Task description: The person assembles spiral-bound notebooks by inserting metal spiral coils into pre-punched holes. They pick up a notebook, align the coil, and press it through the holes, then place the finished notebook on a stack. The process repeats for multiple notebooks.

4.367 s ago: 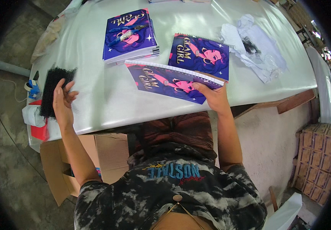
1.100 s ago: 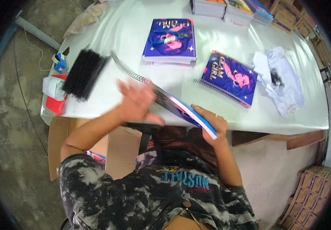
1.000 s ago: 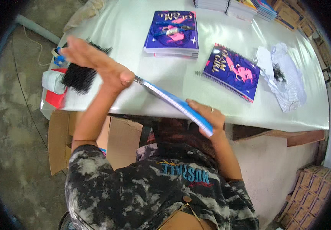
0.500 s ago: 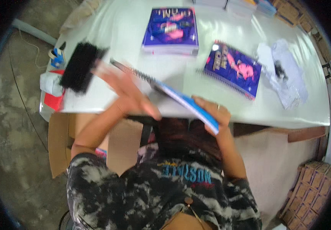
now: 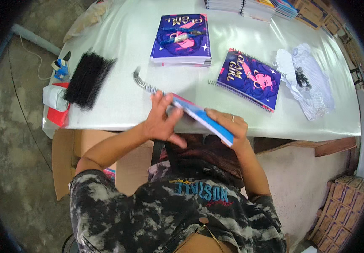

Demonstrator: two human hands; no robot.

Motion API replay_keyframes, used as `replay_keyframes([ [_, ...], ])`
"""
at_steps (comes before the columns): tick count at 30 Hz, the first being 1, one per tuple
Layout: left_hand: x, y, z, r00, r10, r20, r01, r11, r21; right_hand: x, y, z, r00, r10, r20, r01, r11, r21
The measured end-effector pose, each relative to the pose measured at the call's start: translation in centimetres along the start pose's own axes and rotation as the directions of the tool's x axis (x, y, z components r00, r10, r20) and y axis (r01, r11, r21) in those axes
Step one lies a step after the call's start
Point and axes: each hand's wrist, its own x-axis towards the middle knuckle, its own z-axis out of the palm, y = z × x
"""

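Note:
My right hand (image 5: 231, 128) grips the right end of a notebook (image 5: 203, 118), held tilted above the table's near edge, its blue side and white page edges showing. A dark spiral binding coil (image 5: 143, 84) sticks out past the notebook's left end and curves up to a free tip. At that end is my left hand (image 5: 161, 120), fingers spread and fingertips against the coil where it meets the notebook. A finished-looking spiral notebook (image 5: 249, 79) with a purple and pink cover lies to the right. Farther back is a stack of similar purple-covered books (image 5: 182, 42), with a blue strap-like item on top.
A pile of black spiral coils (image 5: 90, 80) lies at the left, near a blue tape dispenser (image 5: 60, 69) and a red and white packet (image 5: 56, 101). Crumpled pale wrapping (image 5: 312, 84) with loose coils is at the right. An open cardboard box (image 5: 135, 162) stands below the table (image 5: 118, 114).
My left hand, blurred and farther up along the coil before, has come down to the notebook's end. The coil now shows more clearly beyond it. My right hand keeps its grip.

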Motion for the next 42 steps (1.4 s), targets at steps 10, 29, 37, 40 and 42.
replay_keyframes([
  [10, 0.7, -0.1, 0.3, 0.992, 0.119, -0.041, -0.114, 0.987, 0.116, -0.2, 0.9, 0.3, 0.975, 0.138, -0.177, -0.124, 0.988, 0.087],
  [29, 1.1, 0.5, -0.4, 0.903, 0.429, 0.006, -0.429, 0.903, 0.011, 1.9, -1.0, 0.6, 0.992, 0.097, -0.082, -0.104, 0.990, -0.093],
  [37, 1.4, 2.1, -1.5, 0.907, 0.203, 0.369, -0.133, 0.969, -0.207, 2.2, -1.0, 1.5, 0.981, 0.156, -0.115, -0.156, 0.988, 0.006],
  [40, 5.0, -0.7, -2.1, 0.940, 0.317, -0.124, -0.230, 0.860, 0.456, 2.6, -1.0, 1.4, 0.996, 0.049, -0.079, -0.051, 0.998, -0.026],
  [42, 5.9, -2.8, -1.4, 0.941, 0.092, -0.326, 0.006, 0.958, 0.288, 2.5, -1.1, 1.9, 1.000, -0.022, -0.012, 0.022, 0.999, 0.041],
])
